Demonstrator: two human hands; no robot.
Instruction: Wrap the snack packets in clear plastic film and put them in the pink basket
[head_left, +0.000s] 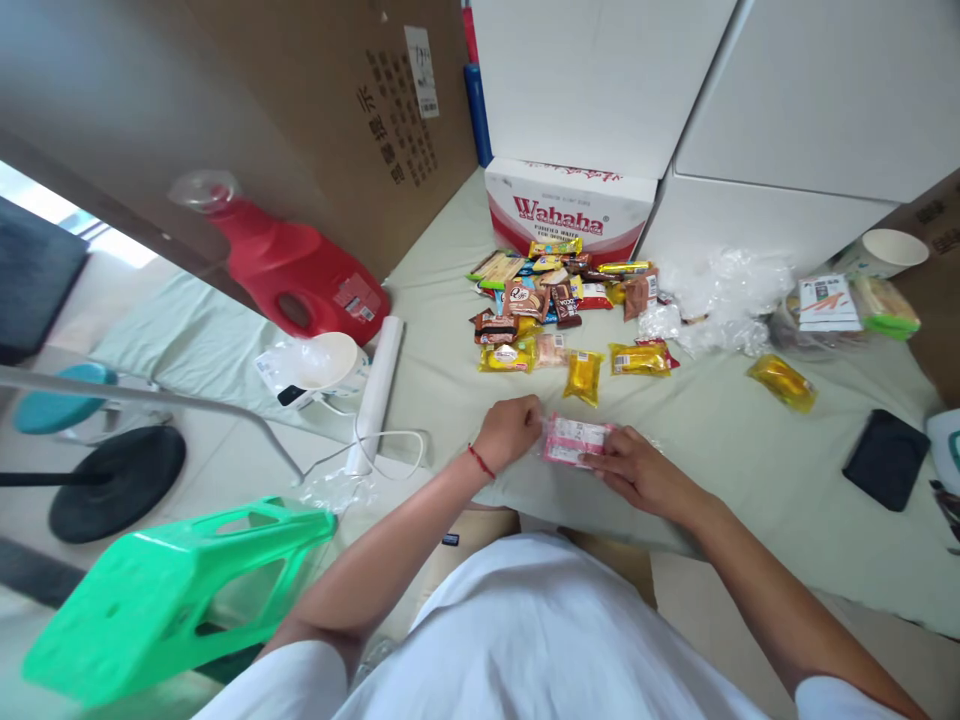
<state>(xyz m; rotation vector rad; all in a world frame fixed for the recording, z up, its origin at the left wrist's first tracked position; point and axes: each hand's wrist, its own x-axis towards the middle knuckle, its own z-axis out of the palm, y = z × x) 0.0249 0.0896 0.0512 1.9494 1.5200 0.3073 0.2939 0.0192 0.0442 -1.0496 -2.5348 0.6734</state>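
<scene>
A pink and white packet [576, 440] with small print lies near the table's front edge, clear film showing at its left end. The fingers of my left hand [511, 430], a red string on its wrist, are closed at that film. My right hand [645, 475] grips the packet's right end, thumb and fingers along it. Just beyond are snacks in yellow wrappers [583, 377] and a pile of small wrapped snacks [529, 298] in brown, yellow and blue. Another yellow-wrapped snack [781, 382] lies apart on the right.
A Wahaha carton [570, 212] stands behind the pile, beside crumpled clear plastic [716, 290]. At left are a red detergent bottle [300, 270], a paper cup [330, 362] and a white roll [379, 395]. A black flat object [886, 458] lies right. A green stool [180, 600] is at lower left.
</scene>
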